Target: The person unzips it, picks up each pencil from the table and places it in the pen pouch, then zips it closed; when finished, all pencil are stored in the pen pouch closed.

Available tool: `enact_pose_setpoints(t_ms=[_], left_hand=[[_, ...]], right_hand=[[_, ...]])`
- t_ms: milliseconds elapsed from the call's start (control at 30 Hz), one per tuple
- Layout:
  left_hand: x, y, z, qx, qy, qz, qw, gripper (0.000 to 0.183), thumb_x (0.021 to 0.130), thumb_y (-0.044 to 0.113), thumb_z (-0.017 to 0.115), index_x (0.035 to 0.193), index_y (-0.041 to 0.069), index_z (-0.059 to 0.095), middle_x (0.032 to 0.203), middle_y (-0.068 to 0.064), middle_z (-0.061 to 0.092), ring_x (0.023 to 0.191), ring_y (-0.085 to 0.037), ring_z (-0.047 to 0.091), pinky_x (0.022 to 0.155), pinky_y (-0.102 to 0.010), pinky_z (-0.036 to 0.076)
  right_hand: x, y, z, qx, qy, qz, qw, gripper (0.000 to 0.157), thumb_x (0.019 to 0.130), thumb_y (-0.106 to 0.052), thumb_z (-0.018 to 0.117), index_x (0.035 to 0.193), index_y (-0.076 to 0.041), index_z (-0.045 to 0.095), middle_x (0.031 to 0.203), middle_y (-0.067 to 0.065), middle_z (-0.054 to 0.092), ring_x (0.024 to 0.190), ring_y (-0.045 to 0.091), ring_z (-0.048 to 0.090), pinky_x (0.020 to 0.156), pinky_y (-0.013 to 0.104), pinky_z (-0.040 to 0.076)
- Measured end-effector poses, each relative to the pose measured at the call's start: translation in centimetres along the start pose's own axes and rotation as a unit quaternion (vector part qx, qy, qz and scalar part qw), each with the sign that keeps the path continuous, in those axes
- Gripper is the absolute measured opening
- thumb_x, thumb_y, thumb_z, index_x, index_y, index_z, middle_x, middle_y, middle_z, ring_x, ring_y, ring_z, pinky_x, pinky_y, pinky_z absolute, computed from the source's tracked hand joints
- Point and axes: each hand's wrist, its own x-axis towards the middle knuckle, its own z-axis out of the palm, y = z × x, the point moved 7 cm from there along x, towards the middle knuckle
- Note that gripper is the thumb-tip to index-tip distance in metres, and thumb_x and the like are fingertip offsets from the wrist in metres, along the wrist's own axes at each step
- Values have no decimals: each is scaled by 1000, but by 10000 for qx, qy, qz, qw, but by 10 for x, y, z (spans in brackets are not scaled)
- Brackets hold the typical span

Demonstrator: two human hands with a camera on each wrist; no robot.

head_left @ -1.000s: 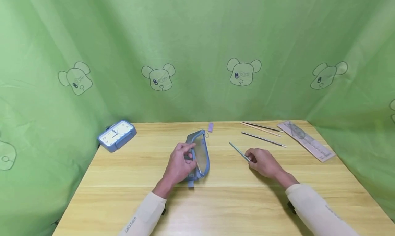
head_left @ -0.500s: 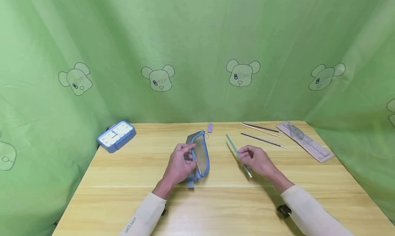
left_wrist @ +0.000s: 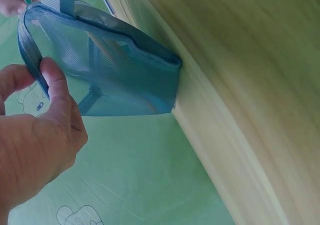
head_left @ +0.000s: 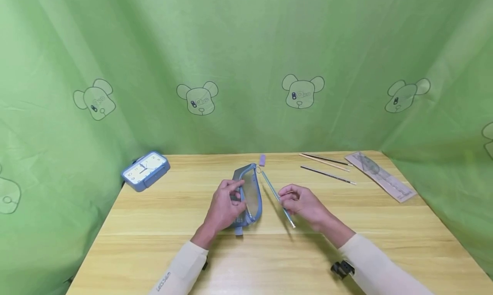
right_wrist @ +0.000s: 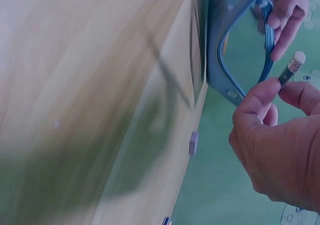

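Observation:
A blue mesh pencil case (head_left: 238, 220) stands on the table with its zipped mouth spread wide. My left hand (head_left: 224, 204) pinches the near-left edge of that mouth between thumb and fingers, as the left wrist view shows on the case (left_wrist: 135, 80). Inside the case a pencil shows faintly through the mesh. Just right of the mouth, my right hand (head_left: 302, 204) pinches a teal pencil (head_left: 271, 186) around its middle. The pencil slants above the table, its white eraser end toward me. In the right wrist view the eraser end of the pencil (right_wrist: 291, 67) sticks up past the thumb.
Two dark pencils and a tan pencil (head_left: 331, 163) lie at the back right, beside a pale ruler set (head_left: 381, 177) in a sleeve. A purple eraser (head_left: 262, 160) lies behind the case. On the far left is a blue alarm clock (head_left: 146, 171). Green curtain surrounds the table.
My right hand has lifted the teal pencil off the table and carried it left, close to the case mouth. My left hand keeps its place on the case.

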Motion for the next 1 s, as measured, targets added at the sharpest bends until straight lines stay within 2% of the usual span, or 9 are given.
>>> enact_pose_setpoints(t_ms=[200,367,633,767,1000], left_hand=[[0,0,1,-48,-7,4,10000,68,83,-11,74,149,-3,59,139,-19,52,107,-23,66,80,-16,65],[0,0,2,-25,-18,26,10000,68,83,-11,74,149,-4,59,138,-19,52,107,-24,66,81,-16,65],[-1,0,5,-10,-58,53,10000,68,83,-10,75,149,-3,60,139,-19,53,110,-25,65,82,-16,65],[-1,1,6,-15,-83,100,9999,67,84,-10,75,149,-4,59,139,-20,53,110,-26,65,83,-16,65],[-1,2,9,-45,-155,188,9997,64,86,-8,76,148,-5,60,140,-21,53,109,-25,65,84,-17,65]], right_hand=[[3,-2,17,5,-214,-16,9998,30,95,4,65,124,10,58,98,2,61,79,12,55,67,20,53],[9,-2,29,121,-58,142,9998,26,96,4,64,122,9,61,98,4,63,79,13,55,66,20,54],[26,-2,45,266,557,301,9976,21,96,6,65,117,11,63,89,2,61,73,12,55,62,18,54],[33,-2,51,166,930,291,9951,16,96,8,65,112,10,65,88,4,61,72,13,57,63,20,57],[40,-8,58,-145,1331,293,9906,8,96,6,67,104,5,68,89,7,64,75,16,59,65,22,57]])
